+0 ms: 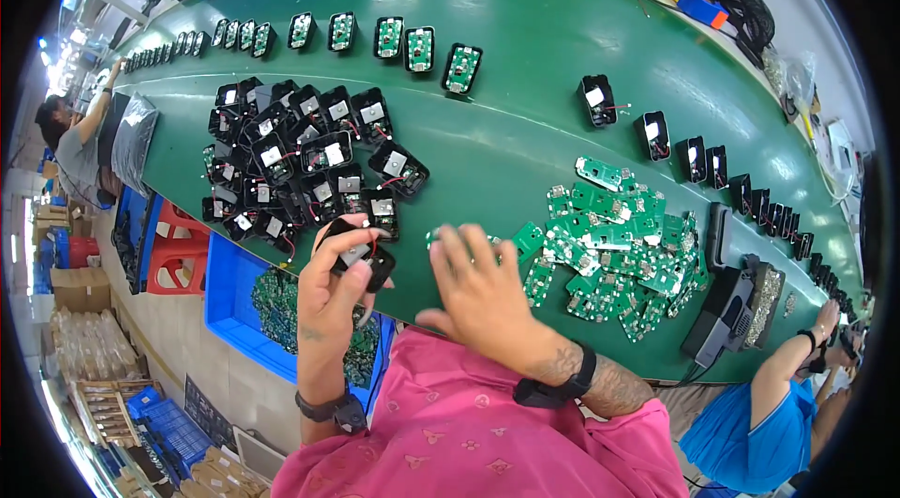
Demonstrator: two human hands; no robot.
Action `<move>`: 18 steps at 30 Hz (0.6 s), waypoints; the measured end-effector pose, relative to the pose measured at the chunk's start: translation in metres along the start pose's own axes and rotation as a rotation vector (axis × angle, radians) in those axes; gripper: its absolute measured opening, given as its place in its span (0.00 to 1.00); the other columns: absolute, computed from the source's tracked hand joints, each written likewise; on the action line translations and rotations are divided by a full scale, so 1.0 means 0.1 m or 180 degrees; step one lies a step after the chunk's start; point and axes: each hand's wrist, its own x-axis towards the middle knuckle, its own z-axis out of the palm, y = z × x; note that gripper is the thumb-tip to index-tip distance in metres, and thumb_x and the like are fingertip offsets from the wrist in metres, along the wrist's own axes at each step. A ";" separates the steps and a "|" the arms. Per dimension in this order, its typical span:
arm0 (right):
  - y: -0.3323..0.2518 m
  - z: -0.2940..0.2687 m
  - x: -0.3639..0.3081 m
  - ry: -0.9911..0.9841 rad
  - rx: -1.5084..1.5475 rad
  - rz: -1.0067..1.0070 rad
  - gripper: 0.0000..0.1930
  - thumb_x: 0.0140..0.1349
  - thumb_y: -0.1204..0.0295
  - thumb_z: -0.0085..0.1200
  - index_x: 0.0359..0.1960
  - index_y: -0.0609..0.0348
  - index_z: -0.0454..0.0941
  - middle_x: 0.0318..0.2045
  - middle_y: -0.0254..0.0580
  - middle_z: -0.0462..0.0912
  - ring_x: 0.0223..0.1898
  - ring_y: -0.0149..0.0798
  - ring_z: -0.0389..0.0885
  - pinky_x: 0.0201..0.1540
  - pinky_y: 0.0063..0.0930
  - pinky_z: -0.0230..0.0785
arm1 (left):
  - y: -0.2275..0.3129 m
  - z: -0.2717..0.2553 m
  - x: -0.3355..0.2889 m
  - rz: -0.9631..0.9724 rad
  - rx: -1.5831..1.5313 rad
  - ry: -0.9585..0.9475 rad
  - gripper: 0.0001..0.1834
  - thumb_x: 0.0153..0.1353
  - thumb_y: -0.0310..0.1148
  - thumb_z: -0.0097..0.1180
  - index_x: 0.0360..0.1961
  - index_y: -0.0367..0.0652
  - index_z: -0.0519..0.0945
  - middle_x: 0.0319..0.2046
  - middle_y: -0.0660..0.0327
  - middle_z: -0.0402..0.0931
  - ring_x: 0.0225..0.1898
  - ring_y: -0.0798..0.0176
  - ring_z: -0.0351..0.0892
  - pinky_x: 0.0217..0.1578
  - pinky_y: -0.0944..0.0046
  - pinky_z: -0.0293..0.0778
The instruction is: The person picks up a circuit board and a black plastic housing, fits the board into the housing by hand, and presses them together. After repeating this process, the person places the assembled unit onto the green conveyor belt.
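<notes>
My left hand [330,296] is closed around a black plastic housing [367,264], with a red wire near its top, at the table's near edge. Beside it, my right hand [478,292] reaches over the table with its fingers stretched out and slightly blurred. Bits of green board show by its fingertips; whether it touches them is hard to tell. To its right spreads a heap of green circuit boards [619,259]. Ahead of my left hand lies a pile of black housings [272,156] with silvery blocks and red wires inside.
A row of housings with green boards [461,68] curves along the far left; another row of housings [653,135] runs right. A blue bin [225,310] of boards stands below the table edge. A black device [720,310] sits at right. Co-workers sit at both ends.
</notes>
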 end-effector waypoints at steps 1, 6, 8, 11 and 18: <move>-0.07 0.06 -0.09 -0.0142 -0.0055 -0.0184 0.31 0.54 0.55 0.61 0.55 0.64 0.75 0.62 0.51 0.68 0.64 0.48 0.63 0.56 0.52 0.59 | -0.01 -0.03 -0.02 0.0010 -0.0018 0.0073 0.11 0.65 0.26 0.54 0.46 0.34 0.78 0.59 0.53 0.70 0.31 0.69 0.81 0.20 0.76 0.68; -0.08 0.21 -0.44 -0.0072 -0.0403 -0.1194 0.22 0.60 0.66 0.50 0.55 0.62 0.77 0.62 0.47 0.70 0.63 0.46 0.65 0.53 0.47 0.62 | -0.06 -0.01 -0.01 -0.0317 -0.0234 0.0163 0.04 0.59 0.19 0.59 0.36 0.31 0.80 0.56 0.52 0.69 0.33 0.69 0.79 0.33 0.71 0.78; -0.04 0.23 -0.49 -0.0056 -0.0085 -0.1381 0.21 0.58 0.67 0.52 0.52 0.61 0.78 0.57 0.44 0.75 0.61 0.46 0.68 0.51 0.39 0.66 | -0.03 0.04 0.01 -0.0349 -0.0145 0.0155 0.03 0.60 0.20 0.58 0.35 0.30 0.81 0.56 0.53 0.68 0.33 0.70 0.79 0.33 0.71 0.77; 0.05 0.14 -0.48 0.0006 0.0687 -0.1496 0.15 0.58 0.68 0.56 0.45 0.61 0.81 0.44 0.41 0.82 0.51 0.42 0.78 0.43 0.32 0.70 | 0.03 0.16 0.03 -0.0061 0.0188 0.0168 0.03 0.60 0.20 0.59 0.34 0.32 0.81 0.55 0.54 0.68 0.33 0.71 0.78 0.32 0.72 0.75; 0.26 -0.12 -0.41 0.0669 0.4280 0.2148 0.04 0.67 0.77 0.54 0.37 0.65 0.79 0.28 0.35 0.82 0.25 0.26 0.81 0.27 0.23 0.73 | 0.12 0.61 -0.06 0.1049 0.1951 -0.0272 0.05 0.53 0.27 0.65 0.31 0.41 0.83 0.52 0.52 0.70 0.42 0.58 0.78 0.39 0.64 0.74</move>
